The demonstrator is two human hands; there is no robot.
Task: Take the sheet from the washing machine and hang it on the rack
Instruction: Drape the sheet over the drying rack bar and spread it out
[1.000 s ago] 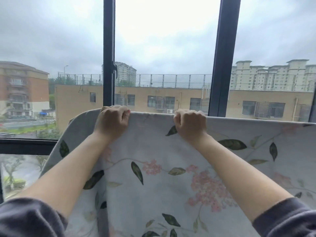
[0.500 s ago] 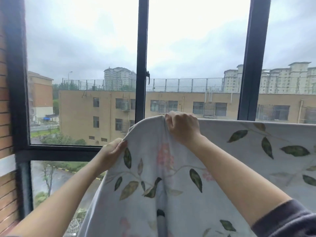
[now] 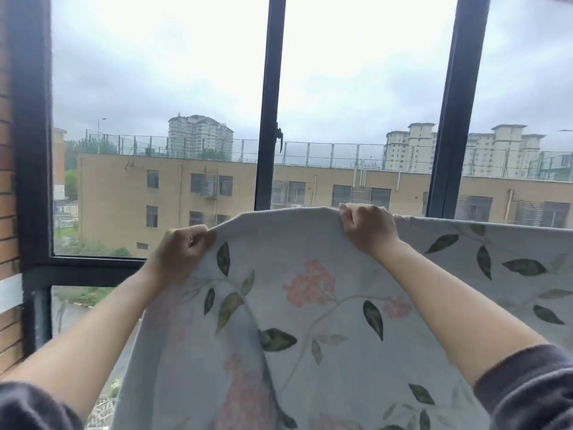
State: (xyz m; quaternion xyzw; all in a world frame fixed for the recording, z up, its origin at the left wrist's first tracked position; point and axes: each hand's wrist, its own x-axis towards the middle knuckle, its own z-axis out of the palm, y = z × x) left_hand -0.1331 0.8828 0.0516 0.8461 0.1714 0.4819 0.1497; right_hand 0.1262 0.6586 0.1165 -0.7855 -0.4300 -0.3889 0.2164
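At window (image 3: pixel 269 103), hands (image 3: pixel 183 252) (image 3: pixel 367 226) gripping sheet (image 3: pixel 325 352) top edge

I see the sheet (image 3: pixel 310 321) spread upright across my lower view, from seven round to three o'clock. It is pale, printed with green leaves and pink blossoms, with its top edge humped at centre and soft folds falling toward six.

Dark grey fuzzy sleeves (image 3: pixel 527 389)

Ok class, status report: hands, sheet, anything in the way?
Left hand grips sheet at its left edge. Right hand grips the top edge. Nothing visible in the way.
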